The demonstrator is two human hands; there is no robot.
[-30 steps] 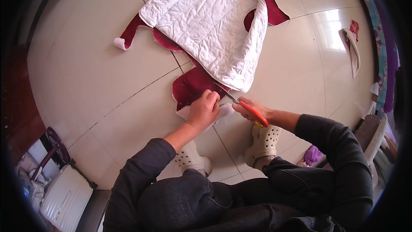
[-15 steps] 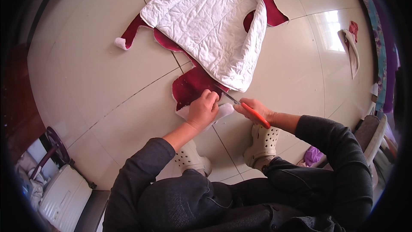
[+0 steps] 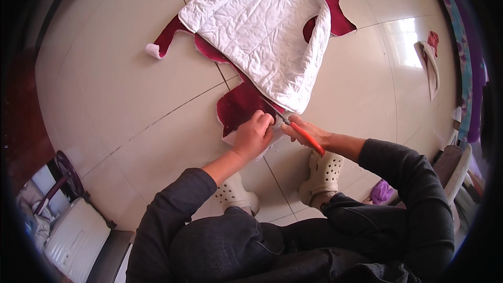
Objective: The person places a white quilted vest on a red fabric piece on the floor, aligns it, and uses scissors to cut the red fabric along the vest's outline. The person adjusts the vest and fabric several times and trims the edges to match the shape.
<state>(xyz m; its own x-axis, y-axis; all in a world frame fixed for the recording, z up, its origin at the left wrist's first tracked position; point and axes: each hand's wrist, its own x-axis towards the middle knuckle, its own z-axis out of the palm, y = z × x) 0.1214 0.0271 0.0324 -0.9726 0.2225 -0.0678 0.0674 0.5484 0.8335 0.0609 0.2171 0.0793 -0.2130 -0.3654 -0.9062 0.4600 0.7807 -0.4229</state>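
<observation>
pinching the near part of the maroon fabric [image 3: 236, 107] between curled fingers of the left hand [image 3: 255, 133]; gripping the orange-handled scissors [image 3: 309, 138] in the right hand [image 3: 316, 132]. pointing the blades forward and leftward over the maroon, close to the lower hem of the white quilted garment [image 3: 270, 39]. cannot tell the spread of the blades. spread on the tiled floor [image 3: 126, 86], maroon beneath white, just ahead of the beige clogs [image 3: 326, 174].

for a clean cut, hold the maroon taut, but avoid dragging it from under the quilting. probably best to follow the hem at an even margin, in long, smooth snips. before each squeeze, check for white cloth caught between the blades. mind the left fingertips, quite near the blades.
</observation>
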